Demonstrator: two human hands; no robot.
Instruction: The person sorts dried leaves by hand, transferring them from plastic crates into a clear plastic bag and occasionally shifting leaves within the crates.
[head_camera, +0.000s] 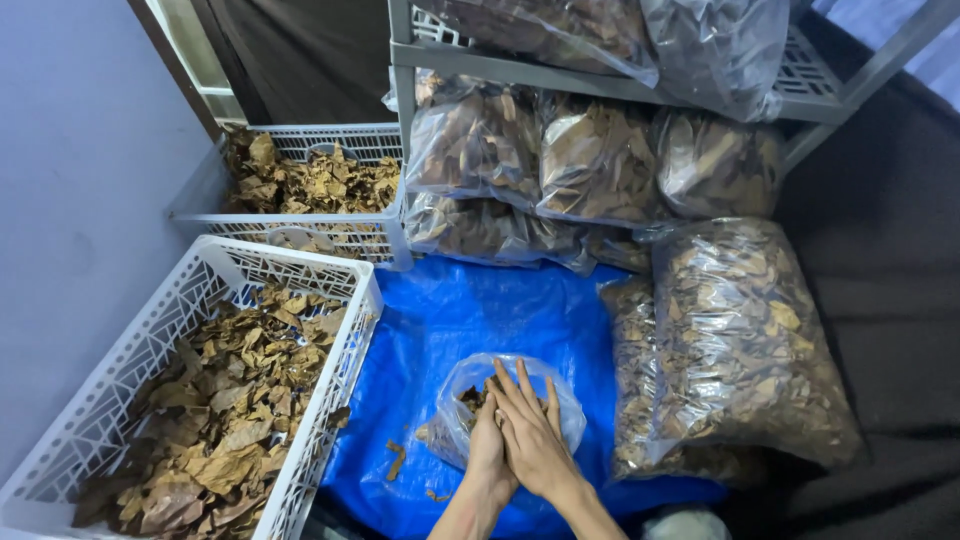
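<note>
Two white lattice plastic crates of dry brown leaves (215, 400) stood left; large filled clear plastic sacks (735, 340) stood right and under the grey metal shelf (520, 65). The small clear plastic bag (500, 400), partly filled with leaves, lay on the blue plastic sheet (450, 310). Left hand (488, 440) and right hand (530, 430) overlapped, fingers straight and together, pressed flat on the bag.

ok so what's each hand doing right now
Left hand: open, fingers flat, pressing into the clear plastic bag of dry leaves, holding nothing.
Right hand: open, laid over the left, holding nothing.
</note>
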